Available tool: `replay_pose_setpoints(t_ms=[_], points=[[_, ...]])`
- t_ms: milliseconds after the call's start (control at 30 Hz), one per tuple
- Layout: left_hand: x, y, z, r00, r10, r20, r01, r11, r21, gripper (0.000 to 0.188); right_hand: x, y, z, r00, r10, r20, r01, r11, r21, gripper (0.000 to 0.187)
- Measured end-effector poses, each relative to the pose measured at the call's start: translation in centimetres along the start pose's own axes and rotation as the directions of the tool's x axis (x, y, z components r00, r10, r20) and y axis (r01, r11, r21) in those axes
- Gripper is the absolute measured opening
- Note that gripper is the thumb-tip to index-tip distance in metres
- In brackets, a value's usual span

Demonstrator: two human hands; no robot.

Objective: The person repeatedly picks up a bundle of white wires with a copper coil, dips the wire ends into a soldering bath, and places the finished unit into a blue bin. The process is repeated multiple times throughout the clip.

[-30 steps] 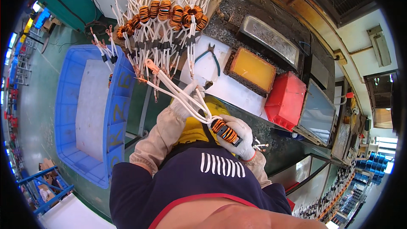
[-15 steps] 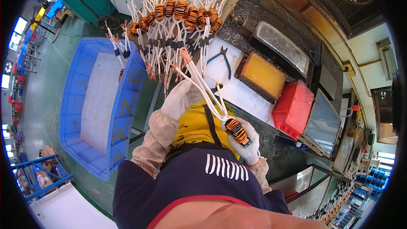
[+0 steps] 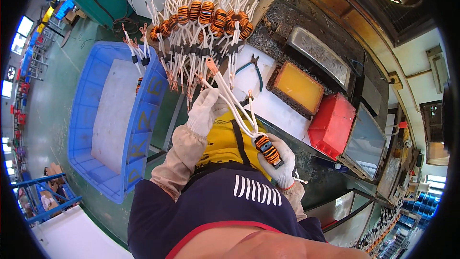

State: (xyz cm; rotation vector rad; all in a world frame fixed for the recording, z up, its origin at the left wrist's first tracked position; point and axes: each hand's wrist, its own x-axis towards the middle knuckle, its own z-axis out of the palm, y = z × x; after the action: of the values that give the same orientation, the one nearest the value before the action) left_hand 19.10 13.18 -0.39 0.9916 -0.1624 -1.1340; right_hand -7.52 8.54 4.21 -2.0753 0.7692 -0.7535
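- Since a second ago our head has tipped, so the row of coils [image 3: 201,17] sits higher in view, and our left hand [image 3: 203,111] has slid up the white leads [image 3: 230,100].
- We've got one orange wound coil [image 3: 267,149] gripped in our gloved right hand [image 3: 280,163], fingers wrapped tight around it, low against our yellow apron [image 3: 223,141].
- Our left hand is pinched narrow on that coil's white leads, drawing them out straight toward the bench.
- Leads run taut from the coil to our left fingers, their bare copper tips [image 3: 211,64] pointing at the bench's near edge.
- By our reckoning we're in the lead-dressing step: one coil in hand, wires being straightened.
- More finished-looking coils lie fanned along the bench's far left edge, leads hanging over.
- Blue-handled pliers [image 3: 254,69] lie on the white sheet [image 3: 282,110] mid-bench, just beside a yellow sponge tray [image 3: 299,86]; a red bin [image 3: 331,124] sits at the right.
- A blue crate [image 3: 91,129] stands on the floor off the bench's left edge.
- Next, we judge, calls for keeping the leads together and even, likely tool work at the tips.
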Motion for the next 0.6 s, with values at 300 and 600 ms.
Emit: replay_pose_setpoints(t_ms=[300, 600], points=[[-1.2, 1.3, 1.0, 0.977, -0.112, 0.181, 0.154, 0.959, -0.239, 0.031, -0.6, 0.7, 0.7, 0.987, 0.151, -0.052, -0.14, 0.975, 0.173, 0.03], [0.2, 2.3, -0.1, 0.98, 0.024, 0.197, 0.039, 0.951, -0.308, 0.04, -0.9, 1.3, 1.4, 0.987, 0.152, -0.043, -0.142, 0.973, 0.181, 0.027]])
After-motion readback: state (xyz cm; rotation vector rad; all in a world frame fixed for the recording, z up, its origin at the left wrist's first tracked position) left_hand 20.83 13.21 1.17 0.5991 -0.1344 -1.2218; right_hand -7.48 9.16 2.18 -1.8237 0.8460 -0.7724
